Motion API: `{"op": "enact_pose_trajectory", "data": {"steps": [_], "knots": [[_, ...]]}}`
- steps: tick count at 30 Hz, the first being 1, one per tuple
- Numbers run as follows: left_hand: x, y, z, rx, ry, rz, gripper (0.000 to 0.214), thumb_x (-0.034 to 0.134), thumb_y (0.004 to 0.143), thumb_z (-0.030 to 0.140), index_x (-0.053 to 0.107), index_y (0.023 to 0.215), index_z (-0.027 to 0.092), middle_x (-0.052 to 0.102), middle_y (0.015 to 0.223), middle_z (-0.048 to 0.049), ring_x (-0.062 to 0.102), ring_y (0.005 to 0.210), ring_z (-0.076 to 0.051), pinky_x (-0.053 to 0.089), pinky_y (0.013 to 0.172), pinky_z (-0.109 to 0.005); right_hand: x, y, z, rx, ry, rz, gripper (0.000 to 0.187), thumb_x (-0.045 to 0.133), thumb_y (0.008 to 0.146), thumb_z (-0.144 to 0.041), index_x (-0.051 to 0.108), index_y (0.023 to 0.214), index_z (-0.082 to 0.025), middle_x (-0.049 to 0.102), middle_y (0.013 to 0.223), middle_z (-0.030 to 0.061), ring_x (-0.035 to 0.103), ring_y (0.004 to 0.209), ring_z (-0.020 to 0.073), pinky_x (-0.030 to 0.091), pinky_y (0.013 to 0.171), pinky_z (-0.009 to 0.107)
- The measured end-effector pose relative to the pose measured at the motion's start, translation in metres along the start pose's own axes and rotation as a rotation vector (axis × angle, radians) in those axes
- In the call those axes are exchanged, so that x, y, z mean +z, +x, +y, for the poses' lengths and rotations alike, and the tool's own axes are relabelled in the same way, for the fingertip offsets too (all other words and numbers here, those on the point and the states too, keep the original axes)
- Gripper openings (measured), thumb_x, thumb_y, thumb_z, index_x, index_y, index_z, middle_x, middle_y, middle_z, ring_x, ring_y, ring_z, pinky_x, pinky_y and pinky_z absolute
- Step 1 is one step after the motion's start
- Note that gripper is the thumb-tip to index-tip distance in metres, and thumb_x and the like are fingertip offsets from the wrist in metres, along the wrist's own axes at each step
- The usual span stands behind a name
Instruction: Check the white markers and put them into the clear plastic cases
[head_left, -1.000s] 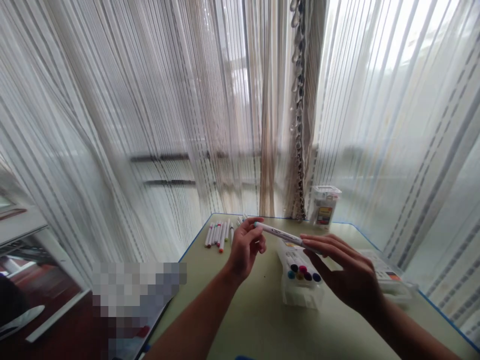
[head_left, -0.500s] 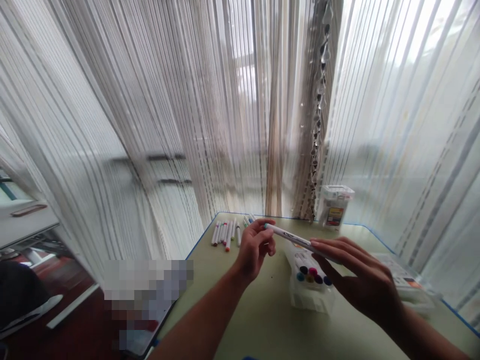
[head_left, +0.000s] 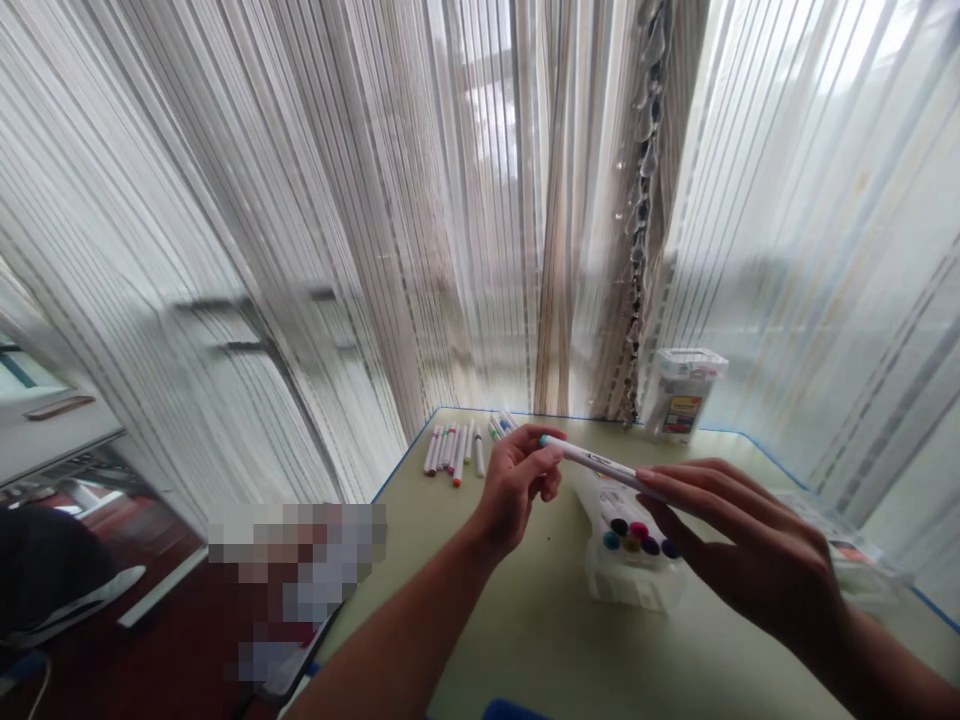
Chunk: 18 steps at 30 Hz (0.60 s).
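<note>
A white marker [head_left: 600,462] with a teal end is held above the table between my two hands. My left hand [head_left: 517,485] pinches its teal end between thumb and fingers. My right hand [head_left: 742,545] grips the other end with thumb below and fingers on top, partly covering it. Under the marker, a clear plastic case [head_left: 626,590] lies on the table with several markers in it, their dark, pink, teal and olive ends facing me. Beyond my left hand, several white markers [head_left: 457,455] lie side by side, and a few more [head_left: 501,425] are partly hidden behind my fingers.
The pale green table [head_left: 525,640] has a blue edge. A clear lidded container [head_left: 682,395] with a label stands at the back right. Another clear case [head_left: 862,560] lies partly behind my right hand. Striped sheer curtains [head_left: 337,200] hang behind the table.
The view has shifted slightly, so table items appear a little higher and some farther right. Both hands keep hold of the marker, with little other movement.
</note>
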<state>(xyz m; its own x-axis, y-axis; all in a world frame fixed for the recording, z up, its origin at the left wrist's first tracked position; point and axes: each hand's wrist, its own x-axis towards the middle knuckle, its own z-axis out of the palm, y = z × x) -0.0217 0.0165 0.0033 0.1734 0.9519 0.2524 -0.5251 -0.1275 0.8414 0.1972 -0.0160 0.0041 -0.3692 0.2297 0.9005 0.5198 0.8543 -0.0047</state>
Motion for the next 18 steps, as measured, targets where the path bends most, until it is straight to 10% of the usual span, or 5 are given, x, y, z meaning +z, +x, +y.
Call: {"op": "enact_pose_trajectory", "data": {"steps": [18], "knots": [[-0.0015,-0.0002,-0.0028,-0.012,0.033,-0.049,0.018,0.075,0.077,0.027,0.067,0.086,0.014,0.059,0.059,0.0019,0.042,0.043,-0.006,0.027,0.044,-0.023,0.003,-0.0055,-0.0035,0.101,-0.044,0.118,0.025,0.074,0.084,-0.014,0.068,0.108,-0.021,0.073,0.092,0.0054,0.071,0.076,0.0203,0.058,0.069,0.031]]}}
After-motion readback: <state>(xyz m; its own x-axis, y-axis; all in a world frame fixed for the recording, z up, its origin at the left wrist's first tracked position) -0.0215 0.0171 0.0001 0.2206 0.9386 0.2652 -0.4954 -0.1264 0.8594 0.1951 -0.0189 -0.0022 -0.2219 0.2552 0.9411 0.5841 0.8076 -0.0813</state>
